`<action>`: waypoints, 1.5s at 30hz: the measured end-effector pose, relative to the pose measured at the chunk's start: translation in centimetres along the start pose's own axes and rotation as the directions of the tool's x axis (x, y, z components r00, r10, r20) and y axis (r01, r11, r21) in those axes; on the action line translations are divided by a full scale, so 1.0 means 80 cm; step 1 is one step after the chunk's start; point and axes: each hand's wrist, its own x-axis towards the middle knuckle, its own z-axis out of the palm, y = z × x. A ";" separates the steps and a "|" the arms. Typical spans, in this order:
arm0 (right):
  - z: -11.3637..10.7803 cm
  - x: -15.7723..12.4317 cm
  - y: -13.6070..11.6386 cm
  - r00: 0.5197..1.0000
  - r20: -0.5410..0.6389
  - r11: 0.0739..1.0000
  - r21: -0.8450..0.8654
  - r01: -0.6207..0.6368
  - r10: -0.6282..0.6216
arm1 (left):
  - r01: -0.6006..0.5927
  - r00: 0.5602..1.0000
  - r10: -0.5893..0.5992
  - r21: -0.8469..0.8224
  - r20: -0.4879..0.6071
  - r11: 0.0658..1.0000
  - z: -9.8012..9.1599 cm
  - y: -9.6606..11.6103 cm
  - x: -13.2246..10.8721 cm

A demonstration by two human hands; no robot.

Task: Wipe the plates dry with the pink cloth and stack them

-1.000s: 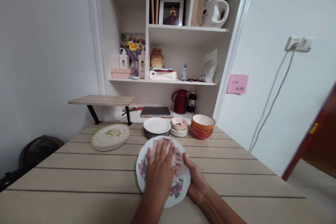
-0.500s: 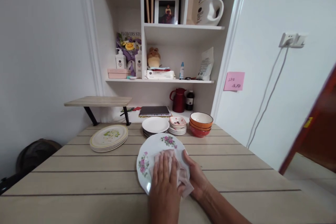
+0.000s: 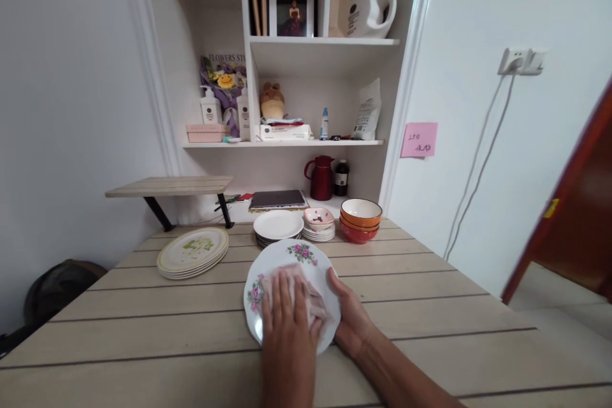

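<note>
White plate (image 3: 274,257) could slip if my right hand (image 3: 352,324), gripping its edge, loosens while my flat left hand (image 3: 287,328) presses the cloth (image 3: 314,298).

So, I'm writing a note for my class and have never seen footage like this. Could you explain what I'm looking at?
There is no machine here, just a person's two bare hands. The camera is worn on the head and looks forward and down at them. The right hand grips the edge of a floral plate. The left hand lies over a pale pink cloth on that plate. Farther back on the planked table, from the picture's left, are plates with a green design, a stack topped by a white plate, small white saucers with a small pinkish bowl on top, and stacked orange and red bowls. Behind these, a dark red jug stands beside a dark bottle.
</note>
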 end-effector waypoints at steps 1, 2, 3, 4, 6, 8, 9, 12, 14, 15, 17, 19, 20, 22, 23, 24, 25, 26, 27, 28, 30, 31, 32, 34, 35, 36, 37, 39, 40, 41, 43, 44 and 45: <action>0.000 -0.001 -0.001 0.999 0.013 0.999 -0.007 -0.033 0.033 | -0.038 0.999 0.039 -0.013 0.006 0.999 0.000 0.008 -0.010; 0.000 -0.002 -0.001 0.998 0.020 0.998 -0.009 -0.065 0.065 | -0.076 0.997 0.076 -0.025 0.014 0.997 -0.001 0.015 -0.017; 0.000 -0.003 -0.002 0.996 0.022 0.996 -0.004 -0.087 0.087 | -0.114 0.993 0.115 -0.039 0.032 0.993 -0.002 0.021 -0.019; 0.000 -0.004 -0.003 0.995 0.018 0.996 0.008 -0.093 0.093 | -0.152 0.987 0.155 -0.054 0.050 0.987 -0.003 0.024 -0.018; 0.000 -0.004 -0.004 0.999 -0.008 0.998 0.045 -0.049 0.049 | -0.224 0.968 0.232 -0.096 0.091 0.970 -0.006 0.024 -0.002; -0.001 -0.002 -0.003 0.998 -0.045 0.997 0.060 0.038 -0.035 | -0.274 0.949 0.291 -0.140 0.122 0.951 -0.009 0.015 0.024; -0.002 -0.001 -0.002 0.996 -0.059 0.996 0.052 0.069 -0.066 | -0.279 0.944 0.300 -0.153 0.139 0.948 -0.009 0.008 0.037; -0.003 0.003 0.001 0.993 -0.079 0.996 0.014 0.088 -0.086 | -0.166 0.973 0.181 -0.110 0.143 0.980 -0.006 -0.015 0.067; -0.004 0.005 0.002 0.990 -0.110 0.996 0.013 0.088 -0.086 | -0.071 0.990 0.077 -0.051 0.116 0.996 0.000 -0.028 0.069; -0.005 0.006 0.001 0.987 -0.127 0.995 0.017 0.100 -0.097 | -0.033 0.995 0.034 -0.018 0.098 0.999 0.003 -0.033 0.063; -0.006 0.006 -0.001 0.979 -0.154 0.990 0.025 0.136 -0.131 | 0.030 0.998 -0.032 0.044 0.052 0.999 0.010 -0.036 0.041; -0.006 0.005 -0.005 0.980 -0.143 0.989 0.030 0.147 -0.141 | 0.052 0.999 -0.053 0.078 0.009 0.996 0.015 -0.031 0.013; -0.006 0.004 -0.006 0.982 -0.128 0.989 0.029 0.142 -0.137 | 0.042 0.999 -0.042 0.076 -0.001 0.996 0.016 -0.026 -0.001; -0.005 0.001 -0.007 0.989 -0.090 0.993 0.011 0.114 -0.113 | -0.001 1.000 0.000 0.054 0.013 0.999 0.016 -0.013 -0.020; -0.005 0.000 -0.007 0.994 -0.073 0.996 -0.010 0.087 -0.087 | -0.028 0.999 0.027 0.032 0.029 0.999 0.016 -0.006 -0.024; -0.005 -0.001 -0.007 0.996 -0.062 0.998 -0.035 0.057 -0.059 | -0.057 0.997 0.057 0.003 0.045 0.998 0.014 0.000 -0.024; -0.005 -0.001 -0.006 0.998 -0.056 0.998 -0.060 0.029 -0.032 | -0.088 0.994 0.090 -0.028 0.058 0.996 0.013 0.005 -0.021; -0.005 -0.001 -0.005 0.998 -0.056 0.997 -0.078 0.010 -0.014 | -0.123 0.990 0.127 -0.061 0.066 0.991 0.011 0.008 -0.014; -0.005 -0.001 -0.004 0.998 -0.057 0.996 -0.088 0.008 -0.013 | -0.158 0.983 0.165 -0.090 0.075 0.983 0.009 0.009 -0.005; -0.006 0.000 -0.003 0.998 -0.059 0.996 -0.091 0.027 -0.032 | -0.192 0.975 0.202 -0.116 0.088 0.975 0.007 0.007 0.006; -0.006 0.002 -0.001 0.995 -0.064 0.994 -0.085 0.075 -0.080 | -0.226 0.960 0.246 -0.151 0.130 0.962 0.004 -0.002 0.031; -0.006 0.003 0.000 0.995 -0.063 0.994 -0.081 0.078 -0.084 | -0.223 0.955 0.248 -0.161 0.160 0.962 0.003 -0.009 0.043; -0.006 0.004 0.001 0.995 -0.061 0.995 -0.077 0.070 -0.075 | -0.185 0.961 0.211 -0.153 0.176 0.971 0.002 -0.017 0.053; -0.005 0.004 0.002 0.997 -0.058 0.997 -0.065 0.052 -0.056 | -0.133 0.968 0.157 -0.131 0.194 0.982 0.002 -0.030 0.069; -0.004 0.004 0.002 0.997 -0.058 0.997 -0.059 0.051 -0.055 | -0.118 0.971 0.139 -0.116 0.195 0.986 0.002 -0.035 0.073; -0.003 0.003 0.003 0.996 -0.061 0.997 -0.057 0.058 -0.061 | -0.114 0.973 0.132 -0.101 0.191 0.988 0.002 -0.038 0.075; -0.002 0.001 0.003 0.995 -0.066 0.996 -0.058 0.067 -0.071 | -0.117 0.974 0.131 -0.084 0.183 0.990 0.003 -0.040 0.074; 0.000 -0.003 0.005 0.993 -0.085 0.995 -0.059 0.077 -0.082 | -0.129 0.979 0.135 -0.047 0.152 0.991 0.002 -0.040 0.067; 0.001 -0.005 0.005 0.991 -0.105 0.995 -0.058 0.079 -0.085 | -0.134 0.981 0.136 -0.030 0.139 0.991 0.002 -0.039 0.062; 0.002 -0.007 0.006 0.988 -0.129 0.995 -0.055 0.083 -0.090 | -0.133 0.982 0.134 -0.015 0.135 0.991 0.002 -0.039 0.056; 0.003 -0.010 0.007 0.979 -0.177 0.994 -0.057 0.089 -0.098 | -0.110 0.982 0.108 0.002 0.157 0.994 0.001 -0.042 0.047; 0.002 -0.011 0.006 0.974 -0.204 0.994 -0.065 0.087 -0.099 | -0.087 0.979 0.085 0.005 0.184 0.996 0.001 -0.046 0.044; 0.001 -0.011 0.005 0.967 -0.237 0.994 -0.077 0.081 -0.097 | -0.061 0.974 0.058 0.005 0.218 0.998 0.000 -0.050 0.043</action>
